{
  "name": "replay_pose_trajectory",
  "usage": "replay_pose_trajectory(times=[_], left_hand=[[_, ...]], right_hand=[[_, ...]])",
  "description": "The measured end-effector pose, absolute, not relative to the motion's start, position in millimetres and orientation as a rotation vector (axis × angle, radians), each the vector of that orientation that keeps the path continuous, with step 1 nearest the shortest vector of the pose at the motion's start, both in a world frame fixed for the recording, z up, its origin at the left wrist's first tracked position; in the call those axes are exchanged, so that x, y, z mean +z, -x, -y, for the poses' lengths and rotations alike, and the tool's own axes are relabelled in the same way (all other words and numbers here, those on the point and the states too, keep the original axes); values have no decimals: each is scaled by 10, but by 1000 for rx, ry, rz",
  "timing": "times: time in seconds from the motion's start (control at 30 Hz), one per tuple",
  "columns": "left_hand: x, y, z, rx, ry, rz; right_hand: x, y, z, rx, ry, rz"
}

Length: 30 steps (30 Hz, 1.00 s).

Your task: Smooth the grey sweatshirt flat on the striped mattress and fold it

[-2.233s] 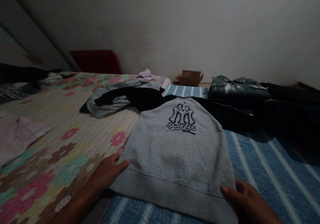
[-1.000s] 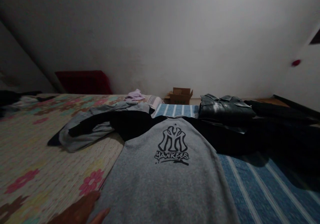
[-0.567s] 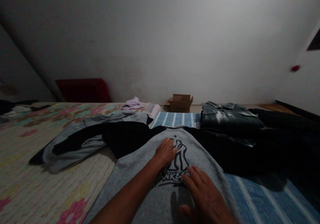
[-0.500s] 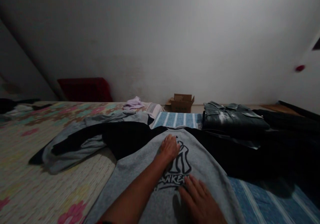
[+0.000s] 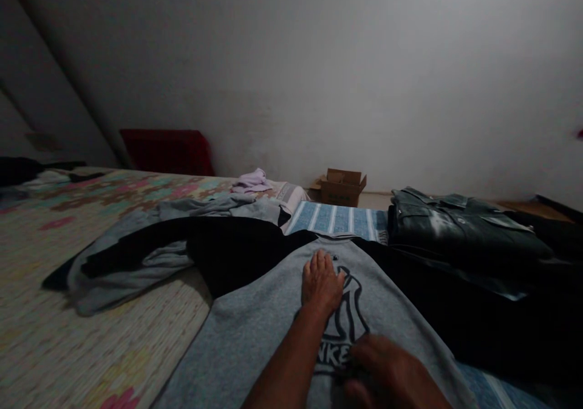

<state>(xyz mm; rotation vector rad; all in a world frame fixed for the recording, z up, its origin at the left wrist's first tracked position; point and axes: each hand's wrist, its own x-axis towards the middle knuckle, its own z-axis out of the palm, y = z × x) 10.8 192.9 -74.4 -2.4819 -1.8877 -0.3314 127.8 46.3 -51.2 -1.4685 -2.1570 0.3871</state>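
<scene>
A grey sweatshirt (image 5: 255,324) with black sleeves and a dark printed logo lies spread out, front up. My left hand (image 5: 322,282) rests flat on its upper chest, beside the logo, fingers extended toward the collar. Lower down, my right hand (image 5: 394,366) is over the printed lettering, blurred by motion. Its fingers look bent, and I cannot tell whether they touch or pinch the cloth. The left black sleeve (image 5: 159,239) runs over another grey garment (image 5: 104,281); the right one (image 5: 437,299) stretches into shadow.
Under the sweatshirt are a floral bed cover (image 5: 150,336) and a blue striped cloth (image 5: 328,216). A folded dark jacket (image 5: 464,223) lies at the right. Farther back are a cardboard box (image 5: 341,189), a lilac cloth (image 5: 251,181) and a red object (image 5: 166,152) by the wall.
My right hand has gone from lying flat with fingers extended to a bent, blurred pose. My left hand stays on the chest. The view has shifted slightly.
</scene>
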Motion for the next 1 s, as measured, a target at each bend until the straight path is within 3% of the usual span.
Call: replay_pose_trajectory(times=[0.2, 0.4, 0.67, 1.0], left_hand=[[-749, -103, -1924, -221, 2558, 1868], [-731, -127, -1923, -208, 2577, 1901], [-737, -159, -1933, -236, 2618, 1938], [-758, -194, -1932, -240, 2612, 1988]], right_hand=[[119, -1206, -2067, 240, 1778, 2149], [-65, -919, -3082, 338, 1797, 2222], [-277, -746, -3331, 495, 1746, 2577], [4, -684, -3257, 76, 1699, 2663]])
